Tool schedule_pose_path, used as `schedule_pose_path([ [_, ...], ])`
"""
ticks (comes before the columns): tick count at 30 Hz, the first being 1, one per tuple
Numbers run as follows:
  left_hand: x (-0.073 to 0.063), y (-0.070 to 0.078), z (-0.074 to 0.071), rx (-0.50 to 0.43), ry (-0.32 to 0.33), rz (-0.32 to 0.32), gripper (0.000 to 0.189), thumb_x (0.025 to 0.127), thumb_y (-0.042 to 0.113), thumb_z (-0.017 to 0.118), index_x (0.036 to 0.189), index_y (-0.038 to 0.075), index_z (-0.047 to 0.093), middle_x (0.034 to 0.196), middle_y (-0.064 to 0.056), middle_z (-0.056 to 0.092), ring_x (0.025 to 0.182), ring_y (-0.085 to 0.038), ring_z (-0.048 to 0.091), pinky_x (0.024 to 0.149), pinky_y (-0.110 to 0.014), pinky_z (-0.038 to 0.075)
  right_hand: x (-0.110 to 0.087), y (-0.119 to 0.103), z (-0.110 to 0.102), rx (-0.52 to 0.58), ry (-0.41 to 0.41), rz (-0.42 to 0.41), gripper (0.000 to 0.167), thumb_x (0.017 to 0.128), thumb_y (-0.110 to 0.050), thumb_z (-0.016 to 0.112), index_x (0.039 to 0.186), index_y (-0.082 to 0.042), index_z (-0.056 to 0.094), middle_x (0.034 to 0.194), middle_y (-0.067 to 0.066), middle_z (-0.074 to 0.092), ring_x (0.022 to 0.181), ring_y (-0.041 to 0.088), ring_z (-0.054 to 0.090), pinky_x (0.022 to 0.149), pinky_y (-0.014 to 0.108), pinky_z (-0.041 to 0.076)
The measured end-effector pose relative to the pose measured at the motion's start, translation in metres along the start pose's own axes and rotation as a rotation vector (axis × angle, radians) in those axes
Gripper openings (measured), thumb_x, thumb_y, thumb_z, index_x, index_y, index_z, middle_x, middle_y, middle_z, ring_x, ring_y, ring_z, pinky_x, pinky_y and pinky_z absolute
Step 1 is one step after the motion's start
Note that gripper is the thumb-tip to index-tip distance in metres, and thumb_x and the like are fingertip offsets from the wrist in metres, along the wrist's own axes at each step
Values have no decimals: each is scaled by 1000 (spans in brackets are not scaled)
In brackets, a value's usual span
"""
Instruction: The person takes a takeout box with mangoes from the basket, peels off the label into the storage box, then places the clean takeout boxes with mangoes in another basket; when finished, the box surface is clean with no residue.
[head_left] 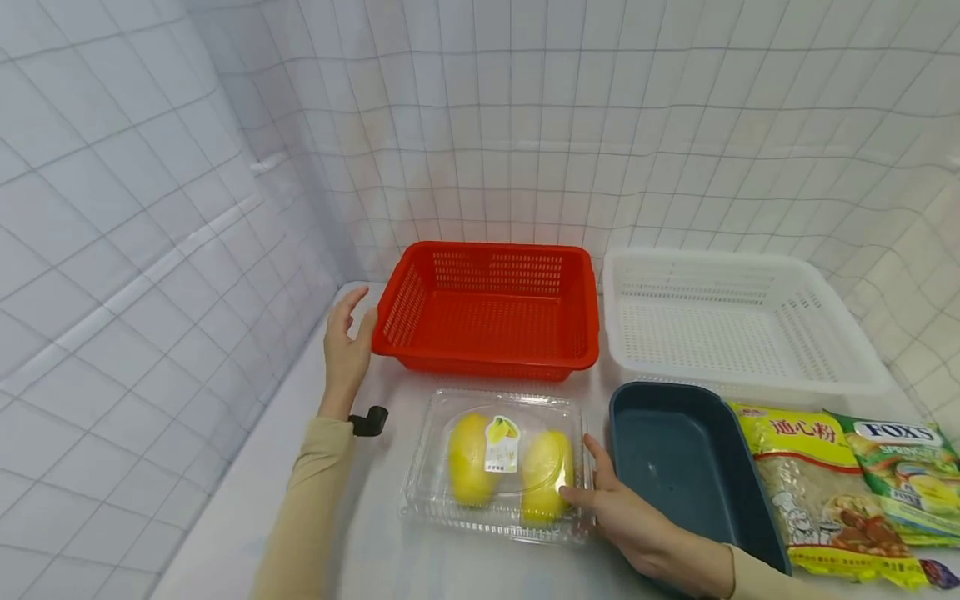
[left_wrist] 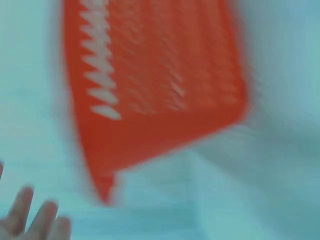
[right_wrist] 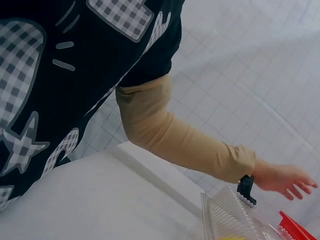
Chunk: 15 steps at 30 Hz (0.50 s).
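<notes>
A clear plastic clamshell box (head_left: 510, 467) holding two yellow mangoes (head_left: 470, 458) under a printed label lies in front of the red basket. At the box's right edge, my right hand (head_left: 630, 521) grips it with the thumb over the lid and a finger along the side. My left hand (head_left: 347, 346) is raised beside the left end of the red basket (head_left: 487, 367), its fingers loosely bent and holding nothing. Those fingertips (left_wrist: 42, 220) appear low in the left wrist view, apart from the blurred basket. In the right wrist view the box (right_wrist: 227, 215) shows at the bottom.
Right of the red basket stands a white basket (head_left: 750, 379). A dark blue tray (head_left: 675, 467) sits close to my right hand. Beyond it lie a yellow food packet (head_left: 832, 500) and a green Fox's packet (head_left: 911, 479). White gridded sheeting (head_left: 510, 125) walls the back and sides.
</notes>
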<state>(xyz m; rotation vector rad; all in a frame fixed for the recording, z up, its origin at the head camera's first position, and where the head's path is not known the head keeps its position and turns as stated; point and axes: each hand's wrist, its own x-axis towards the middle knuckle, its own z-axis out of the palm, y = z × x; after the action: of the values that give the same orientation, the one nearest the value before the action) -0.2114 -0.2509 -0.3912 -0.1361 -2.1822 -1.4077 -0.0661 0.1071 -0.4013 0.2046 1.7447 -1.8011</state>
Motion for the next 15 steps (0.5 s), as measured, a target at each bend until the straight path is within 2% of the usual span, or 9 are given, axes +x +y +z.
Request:
schedule_pose_path([
  [1,-8,9,-2,5,-45,55,40,96,10,56,134,2,52,138,-13,47,128,-27,38,104,-46,30,0,0,0,-4,4,-1,91,90,-10,62,150,-13,-6,150,21,-24,135,43,-16,99,72,6],
  [2,-16,19,-4,6,-118,96,40,94,7,58,134,2,52,137,-12,48,127,-26,40,104,-45,30,0,0,1,-6,8,-4,92,89,-10,62,150,-13,-6,150,21,-24,135,42,-17,100,71,4],
  [4,-35,37,-7,9,-313,162,42,93,3,59,134,3,52,137,-9,50,126,-24,42,104,-45,32,0,0,1,-12,11,-10,93,89,-9,62,150,-12,-8,150,21,-26,134,41,-19,102,69,1],
  [7,-65,58,-9,19,-617,194,49,92,10,63,139,12,49,140,-1,47,129,-20,41,105,-45,32,0,0,1,-18,16,-14,95,88,-9,62,150,-12,-9,150,20,-26,134,40,-20,102,68,-2],
  [9,-82,67,-7,41,-754,188,54,92,20,65,142,16,45,144,1,43,134,-21,33,107,-48,28,0,-1,2,-26,19,-15,95,88,-8,62,150,-12,-9,150,20,-26,134,39,-19,102,67,-2],
  [12,-98,71,-2,112,-857,190,64,90,37,64,146,20,39,150,2,34,140,-24,22,111,-49,18,1,-2,2,-41,25,-16,95,87,-7,62,150,-10,-9,150,20,-25,135,39,-19,102,67,-4],
  [15,-107,68,2,178,-896,209,72,89,46,62,148,18,34,154,-2,26,142,-27,12,112,-50,8,0,-3,3,-50,28,-19,94,87,-5,61,150,-9,-9,150,20,-25,135,39,-21,102,66,-7],
])
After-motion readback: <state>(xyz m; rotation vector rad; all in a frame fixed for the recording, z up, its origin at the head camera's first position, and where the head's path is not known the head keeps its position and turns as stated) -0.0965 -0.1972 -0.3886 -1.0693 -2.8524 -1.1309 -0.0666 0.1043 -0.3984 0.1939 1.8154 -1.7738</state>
